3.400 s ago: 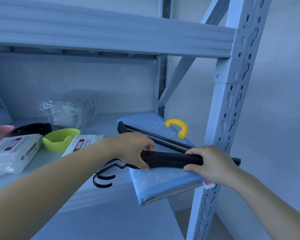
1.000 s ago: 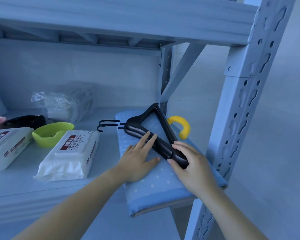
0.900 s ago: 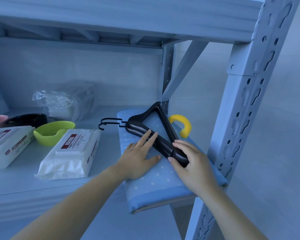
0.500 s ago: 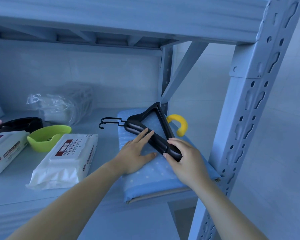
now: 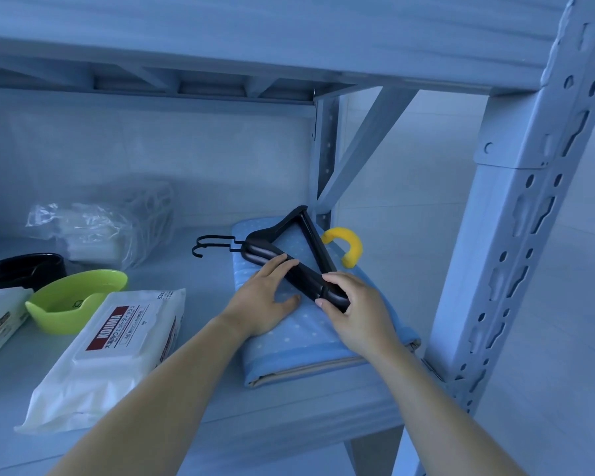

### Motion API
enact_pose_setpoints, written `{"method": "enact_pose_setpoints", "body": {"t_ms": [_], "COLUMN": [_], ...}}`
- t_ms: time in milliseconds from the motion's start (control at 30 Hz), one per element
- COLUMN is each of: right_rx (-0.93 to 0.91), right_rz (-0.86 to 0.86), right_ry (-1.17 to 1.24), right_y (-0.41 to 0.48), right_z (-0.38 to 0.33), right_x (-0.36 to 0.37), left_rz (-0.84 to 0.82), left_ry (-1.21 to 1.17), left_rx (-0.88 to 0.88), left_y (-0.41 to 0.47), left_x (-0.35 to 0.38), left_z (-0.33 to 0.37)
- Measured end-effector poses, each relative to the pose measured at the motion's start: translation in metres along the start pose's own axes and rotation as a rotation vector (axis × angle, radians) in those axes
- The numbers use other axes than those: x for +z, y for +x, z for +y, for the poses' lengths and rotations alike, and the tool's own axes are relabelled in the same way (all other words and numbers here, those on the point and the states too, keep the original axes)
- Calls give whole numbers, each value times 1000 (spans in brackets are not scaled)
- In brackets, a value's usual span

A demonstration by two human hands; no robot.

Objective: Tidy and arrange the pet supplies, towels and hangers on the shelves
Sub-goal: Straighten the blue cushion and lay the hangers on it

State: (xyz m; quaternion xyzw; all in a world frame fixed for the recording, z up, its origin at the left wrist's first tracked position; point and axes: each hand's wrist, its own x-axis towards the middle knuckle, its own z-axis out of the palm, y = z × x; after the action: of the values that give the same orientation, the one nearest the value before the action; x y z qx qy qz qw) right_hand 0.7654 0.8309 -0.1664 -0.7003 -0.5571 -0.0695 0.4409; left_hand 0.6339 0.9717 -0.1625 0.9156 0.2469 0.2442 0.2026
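Storeroom: bare metal shelving rack [image 5: 516, 214]

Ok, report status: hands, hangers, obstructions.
Left hand flat, fingers on black hangers. Right hand grips their near end. Hangers lie atop blue towel. Nothing obstructing.

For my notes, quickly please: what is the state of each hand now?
Left hand: open, flat on the blue towel, fingers against the black hangers.
Right hand: fingers curled over the hangers' near end.

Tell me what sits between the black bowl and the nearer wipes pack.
The green bowl sits between the black bowl and the wipes pack, seen in the head view.
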Motion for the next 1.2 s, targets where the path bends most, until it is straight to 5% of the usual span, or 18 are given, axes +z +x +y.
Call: {"method": "enact_pose_setpoints", "body": {"t_ms": [1200], "right_rx": [45], "right_rz": [14], "right_ry": [50], "right_y": [50], "right_z": [22], "right_x": [28], "left_rz": [-25], "left_ry": [-12], "left_rx": [-101], "left_y": [49], "left_x": [-1], "left_z": [-35]}}
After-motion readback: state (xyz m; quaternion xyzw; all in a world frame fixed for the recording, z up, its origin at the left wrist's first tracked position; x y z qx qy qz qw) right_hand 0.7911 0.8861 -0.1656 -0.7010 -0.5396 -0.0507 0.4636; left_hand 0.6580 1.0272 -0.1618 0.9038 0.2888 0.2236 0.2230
